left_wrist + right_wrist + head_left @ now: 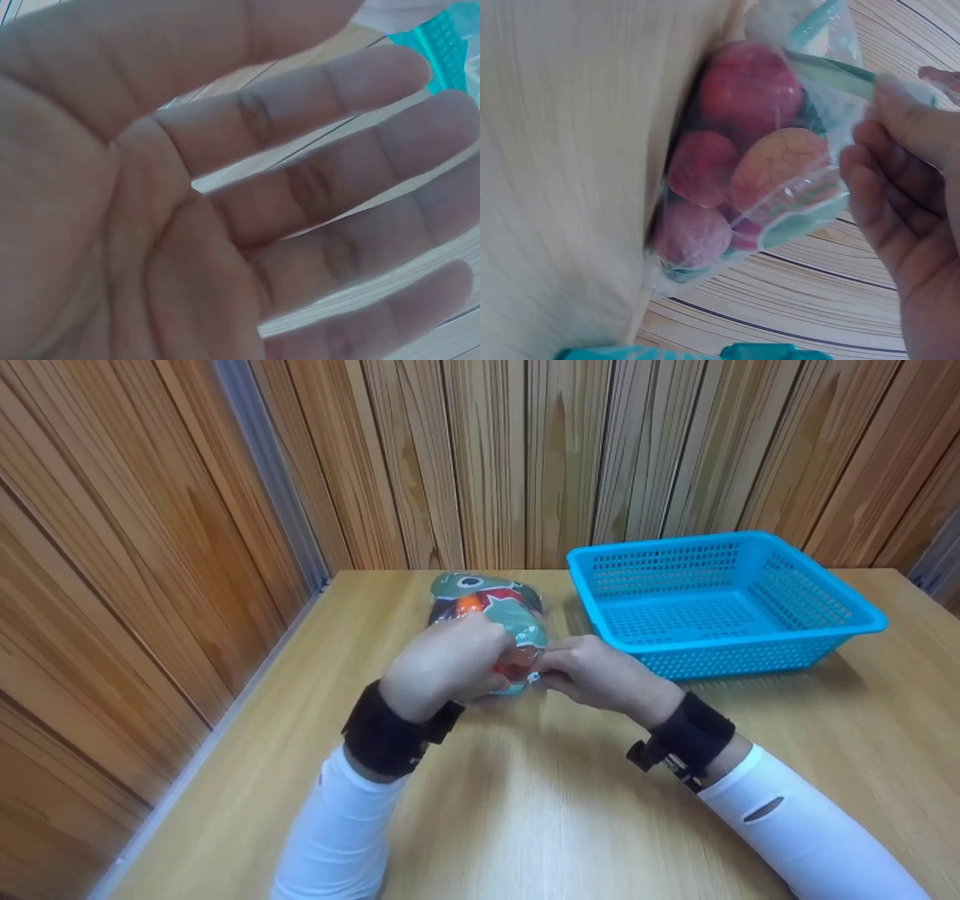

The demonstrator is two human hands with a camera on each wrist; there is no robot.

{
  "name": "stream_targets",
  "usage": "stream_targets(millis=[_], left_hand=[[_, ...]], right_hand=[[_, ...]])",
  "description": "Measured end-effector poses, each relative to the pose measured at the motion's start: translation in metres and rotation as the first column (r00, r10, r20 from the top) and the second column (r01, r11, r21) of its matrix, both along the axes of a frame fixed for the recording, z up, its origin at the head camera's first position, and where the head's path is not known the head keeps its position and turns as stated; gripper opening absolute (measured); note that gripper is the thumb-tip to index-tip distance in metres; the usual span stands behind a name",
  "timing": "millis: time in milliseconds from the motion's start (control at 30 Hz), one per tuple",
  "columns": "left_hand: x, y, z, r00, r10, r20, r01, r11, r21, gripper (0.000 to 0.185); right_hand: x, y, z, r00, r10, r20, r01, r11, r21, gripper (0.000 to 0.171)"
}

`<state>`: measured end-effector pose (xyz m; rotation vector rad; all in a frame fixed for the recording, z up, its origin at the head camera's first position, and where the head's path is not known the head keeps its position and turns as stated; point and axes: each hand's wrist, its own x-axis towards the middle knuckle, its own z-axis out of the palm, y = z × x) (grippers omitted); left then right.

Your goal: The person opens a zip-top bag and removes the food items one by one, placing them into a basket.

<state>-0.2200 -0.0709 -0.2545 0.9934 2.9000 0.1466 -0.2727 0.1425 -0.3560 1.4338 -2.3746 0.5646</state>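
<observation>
A clear zip bag printed with a green cartoon pattern lies on the wooden table and holds several red and orange round pieces. My left hand is curled over the bag's near end, and its palm and fingers fill the left wrist view, blurred. My right hand meets it from the right. Its fingertips pinch the bag's edge by the green zip strip. Both wrists wear black bands over white sleeves.
A blue perforated plastic basket stands just right of the bag, with nothing in it; a strip of its rim shows in the right wrist view. Wood-panelled walls close the table's back and left side.
</observation>
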Motion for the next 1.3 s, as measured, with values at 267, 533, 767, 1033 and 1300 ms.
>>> stream_targets(millis=[267, 533, 767, 1033, 1300], left_hand=[[-0.012, 0.006, -0.009, 0.986, -0.106, -0.13, 0.112, 0.993, 0.034, 0.008], [-0.012, 0.006, -0.008, 0.947, -0.164, -0.278, 0.18, 0.983, 0.032, 0.016], [-0.011, 0.008, -0.011, 0.92, -0.183, -0.346, 0.2, 0.98, 0.013, 0.018], [-0.016, 0.006, -0.012, 0.911, -0.167, -0.376, 0.196, 0.98, 0.04, 0.024], [-0.013, -0.01, 0.002, 0.949, -0.122, -0.292, 0.147, 0.987, 0.064, 0.012]], right_hand=[[0.006, -0.008, -0.005, 0.96, -0.05, -0.277, 0.0, 0.984, -0.18, 0.016], [0.015, -0.012, 0.013, 0.972, 0.034, -0.232, -0.099, 0.956, -0.276, 0.015], [0.021, -0.008, 0.019, 0.991, -0.017, -0.132, -0.019, 0.964, -0.263, 0.009], [0.019, -0.003, 0.028, 0.97, -0.149, -0.191, 0.026, 0.847, -0.531, 0.005], [0.01, 0.008, 0.032, 0.977, -0.208, -0.051, 0.127, 0.753, -0.645, 0.01]])
